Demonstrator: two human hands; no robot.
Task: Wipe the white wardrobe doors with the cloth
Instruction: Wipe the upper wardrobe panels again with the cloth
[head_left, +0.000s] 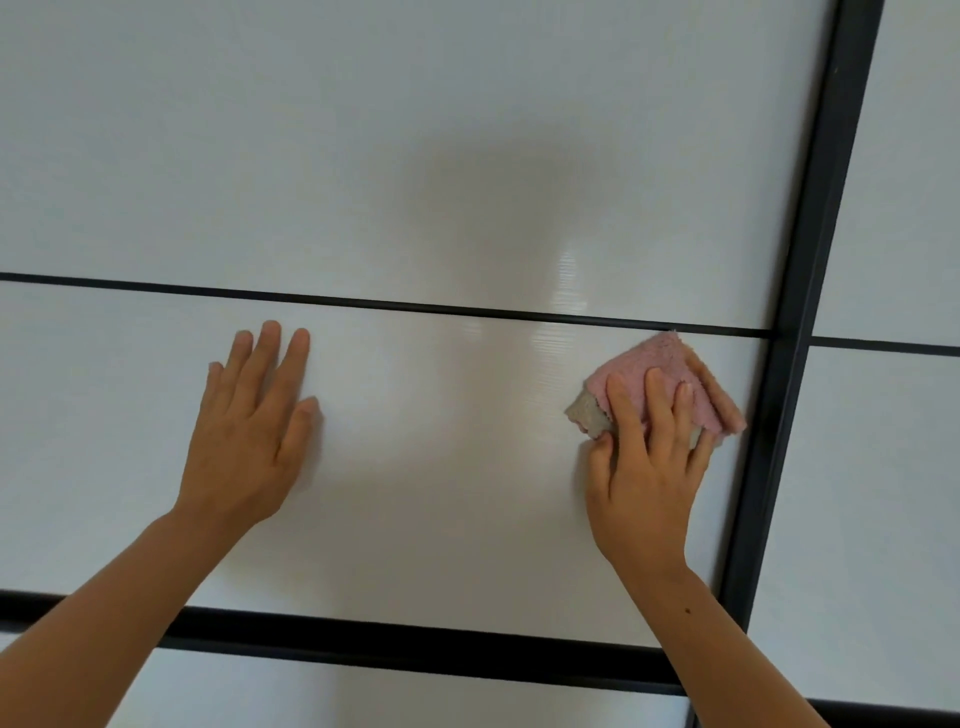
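Observation:
A glossy white wardrobe door (415, 467) fills the view, split into panels by thin black strips. My right hand (647, 467) presses a folded pink and grey cloth (660, 374) flat against the middle panel, near its upper right corner and just below a black strip. My left hand (254, 421) lies flat on the same panel further left, fingers spread, holding nothing.
A thick black vertical frame (795, 332) runs down the right side, with another white door (893, 441) beyond it. A thin black strip (363, 300) crosses above the hands and a broad black bar (415, 647) crosses below them.

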